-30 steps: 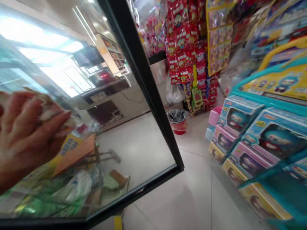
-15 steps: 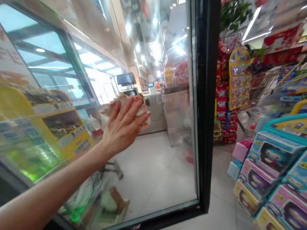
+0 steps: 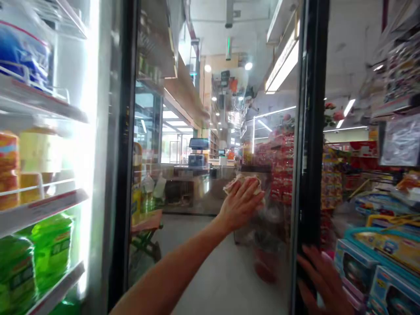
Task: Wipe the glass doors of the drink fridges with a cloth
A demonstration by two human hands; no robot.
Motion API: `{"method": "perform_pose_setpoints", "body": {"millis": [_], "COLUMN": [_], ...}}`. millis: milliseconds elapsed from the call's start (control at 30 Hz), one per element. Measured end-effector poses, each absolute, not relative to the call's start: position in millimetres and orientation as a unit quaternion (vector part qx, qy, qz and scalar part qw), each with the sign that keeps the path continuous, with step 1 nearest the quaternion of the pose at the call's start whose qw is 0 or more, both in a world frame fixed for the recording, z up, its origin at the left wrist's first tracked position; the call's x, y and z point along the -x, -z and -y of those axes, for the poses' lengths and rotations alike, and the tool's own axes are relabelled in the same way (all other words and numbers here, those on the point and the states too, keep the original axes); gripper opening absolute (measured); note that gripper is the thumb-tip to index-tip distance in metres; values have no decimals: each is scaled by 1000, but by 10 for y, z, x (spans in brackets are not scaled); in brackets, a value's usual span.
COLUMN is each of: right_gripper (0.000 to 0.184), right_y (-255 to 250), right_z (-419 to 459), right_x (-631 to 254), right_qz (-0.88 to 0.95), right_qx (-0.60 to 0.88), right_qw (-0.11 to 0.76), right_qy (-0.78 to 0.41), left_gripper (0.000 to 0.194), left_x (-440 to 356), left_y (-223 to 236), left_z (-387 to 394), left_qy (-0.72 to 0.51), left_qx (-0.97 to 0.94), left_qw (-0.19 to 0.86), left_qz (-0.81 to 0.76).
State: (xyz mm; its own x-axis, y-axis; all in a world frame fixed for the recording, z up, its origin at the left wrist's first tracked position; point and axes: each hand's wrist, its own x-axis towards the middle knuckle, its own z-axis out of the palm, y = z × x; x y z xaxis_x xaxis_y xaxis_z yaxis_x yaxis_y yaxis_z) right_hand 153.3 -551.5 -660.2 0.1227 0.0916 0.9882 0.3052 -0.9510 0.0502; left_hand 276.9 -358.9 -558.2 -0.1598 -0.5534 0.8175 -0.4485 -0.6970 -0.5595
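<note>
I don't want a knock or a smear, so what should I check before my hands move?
1. Cloth between left hand and glass: ok, fingers spread over it.
2. Right hand at the door's dark frame: ok, though its grip is unclear.
3. Left hand away from the green packs on the lit shelves: ok.
4. Gap between right hand and boxed toys: cannot tell; they look close.
5. Glass free of smears: cannot tell; reflections and blur confuse it.
</note>
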Motion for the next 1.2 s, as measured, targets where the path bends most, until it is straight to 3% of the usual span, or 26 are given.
{"method": "perform_pose_setpoints", "body": {"millis": [100,167,267,333,400,467,533,600,700,767,933,1000,1133,1200], "right_gripper": [50,58,63,64,63,60,57,56,57,59,55,53,54,55], "right_y": [6180,6048,6036,6056,6045,6007,5964,5933,5891,5844,5735,5756,5811,5778], "right_z": [5414,5350,5281,5249,5244,5287,5367,5430,5356,5190,4935,5001,5037,4916], "right_x": [-1856,-1906,-1788,-1694,-1641,-1618,-1597,-1564,-1538,-1570,-1797,-1878,-1952,-1977], "right_qz": [119,109,135,142,133,119,102,80,86,141,177,159,168,194], "right_qx": [715,705,690,678,665,651,642,643,639,626,622,624,630,633], "right_qw": [22,-10,-11,0,20,48,72,84,89,105,168,169,152,142], "right_qy": [688,701,711,721,734,749,756,757,759,759,744,746,742,736], "left_gripper": [42,36,45,46,40,36,38,44,52,49,41,42,47,48], "left_x": [-2680,-2667,-2642,-2559,-2416,-2289,-2284,-2431,-2712,-2751,-2534,-2583,-2836,-2840], "left_y": [5394,5174,4886,4871,4999,5159,5237,5191,5005,4955,5310,5420,5347,5319], "left_z": [3385,2934,2488,2724,3312,3867,4007,3651,2859,2698,3319,3206,2484,2428], "left_qy": [684,739,776,774,754,708,670,688,763,777,723,687,723,722], "left_qx": [632,615,586,586,602,597,611,631,581,553,592,617,625,621], "left_qw": [9,-63,-151,-167,-142,-42,-9,-65,-247,-275,-117,-76,-278,-295], "left_qz": [-364,-270,-178,-172,-221,-374,-421,-352,-139,-120,-336,-375,-101,-76]}}
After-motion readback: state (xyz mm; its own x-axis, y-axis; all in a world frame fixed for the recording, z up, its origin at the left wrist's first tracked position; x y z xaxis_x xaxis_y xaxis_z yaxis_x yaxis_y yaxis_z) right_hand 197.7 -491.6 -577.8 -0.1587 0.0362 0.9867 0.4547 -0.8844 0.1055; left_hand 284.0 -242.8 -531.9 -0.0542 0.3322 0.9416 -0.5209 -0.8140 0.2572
